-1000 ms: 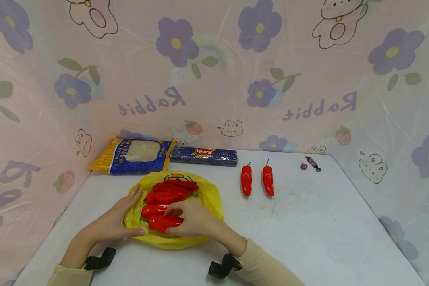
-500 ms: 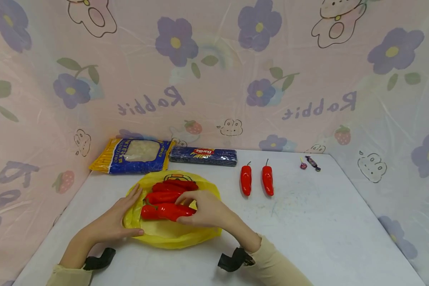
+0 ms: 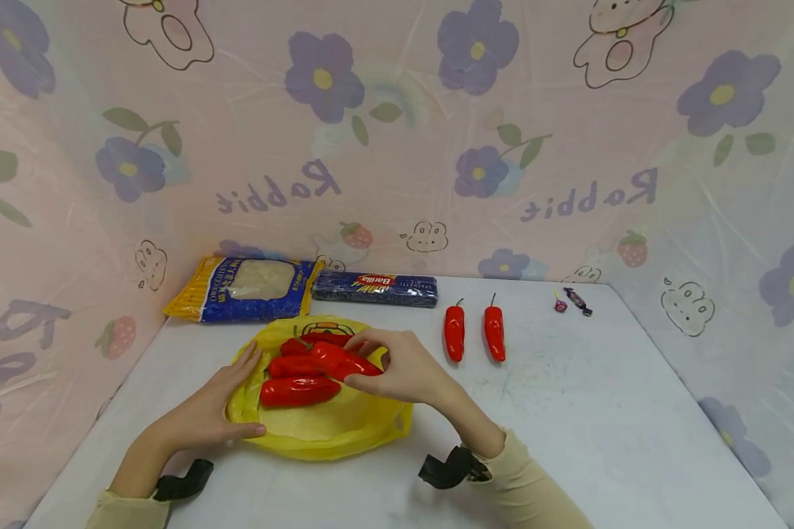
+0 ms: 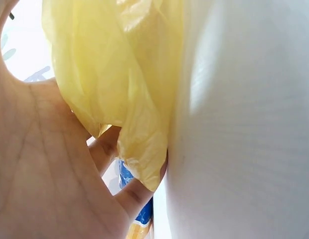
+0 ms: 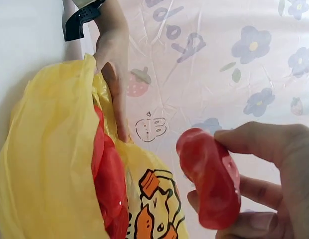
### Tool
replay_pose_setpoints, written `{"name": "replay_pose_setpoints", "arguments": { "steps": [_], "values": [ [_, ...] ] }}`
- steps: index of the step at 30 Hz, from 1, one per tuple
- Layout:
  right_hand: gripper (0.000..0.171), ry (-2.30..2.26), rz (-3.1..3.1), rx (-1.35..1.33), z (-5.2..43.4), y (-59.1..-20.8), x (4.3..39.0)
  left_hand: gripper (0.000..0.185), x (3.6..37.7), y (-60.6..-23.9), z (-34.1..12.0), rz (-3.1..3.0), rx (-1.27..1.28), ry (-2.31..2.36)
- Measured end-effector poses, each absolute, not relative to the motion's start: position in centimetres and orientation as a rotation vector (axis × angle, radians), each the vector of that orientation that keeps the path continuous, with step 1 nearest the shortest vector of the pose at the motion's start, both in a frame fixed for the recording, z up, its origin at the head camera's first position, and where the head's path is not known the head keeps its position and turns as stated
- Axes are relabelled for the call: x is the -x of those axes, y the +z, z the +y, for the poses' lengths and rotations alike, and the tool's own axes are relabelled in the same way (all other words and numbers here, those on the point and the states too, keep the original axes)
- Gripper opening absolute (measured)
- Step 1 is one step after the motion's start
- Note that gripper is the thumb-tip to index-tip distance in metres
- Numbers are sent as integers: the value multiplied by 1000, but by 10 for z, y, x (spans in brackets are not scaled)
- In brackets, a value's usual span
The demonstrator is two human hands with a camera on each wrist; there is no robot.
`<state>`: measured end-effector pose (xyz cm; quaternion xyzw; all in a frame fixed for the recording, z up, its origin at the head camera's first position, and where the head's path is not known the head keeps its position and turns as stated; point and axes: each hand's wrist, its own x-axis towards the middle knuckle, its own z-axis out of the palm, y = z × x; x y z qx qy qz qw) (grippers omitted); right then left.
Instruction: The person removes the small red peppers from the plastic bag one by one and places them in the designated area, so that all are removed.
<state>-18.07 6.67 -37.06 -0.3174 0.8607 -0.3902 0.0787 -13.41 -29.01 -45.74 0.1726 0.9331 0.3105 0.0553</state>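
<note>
Right hand (image 3: 400, 367) has a red pepper (image 3: 337, 360) pinched over the yellow bag (image 3: 320, 444) — left hand (image 3: 201, 404) is spread against the bag's left side. More peppers (image 3: 300, 391) inside, plus two stemmed peppers (image 3: 454, 334) off right on the table (image 3: 602, 419).

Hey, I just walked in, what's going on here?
A person's right hand holds a red pepper over an open yellow bag with other red peppers inside. Their left hand rests against the bag's side. Two more peppers lie outside it on the white table.
</note>
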Motion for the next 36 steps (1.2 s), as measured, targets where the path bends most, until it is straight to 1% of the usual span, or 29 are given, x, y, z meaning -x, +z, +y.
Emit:
{"name": "replay_pose_setpoints", "arguments": {
  "steps": [7, 15, 24, 36],
  "values": [
    [42, -1313, 2578, 805, 85, -374, 189, 122, 134, -456, -290, 2835, -516, 928],
    [42, -1364, 2741, 654, 119, -382, 200, 122, 134, -454, -290, 2829, -512, 929],
    [48, -1357, 2912, 298, 180, -397, 217, 123, 135, -455, -289, 2823, -492, 909],
    [59, -1307, 2983, -100, 262, -421, 234, 123, 135, -454, -289, 2817, -486, 911]
  ]
}}
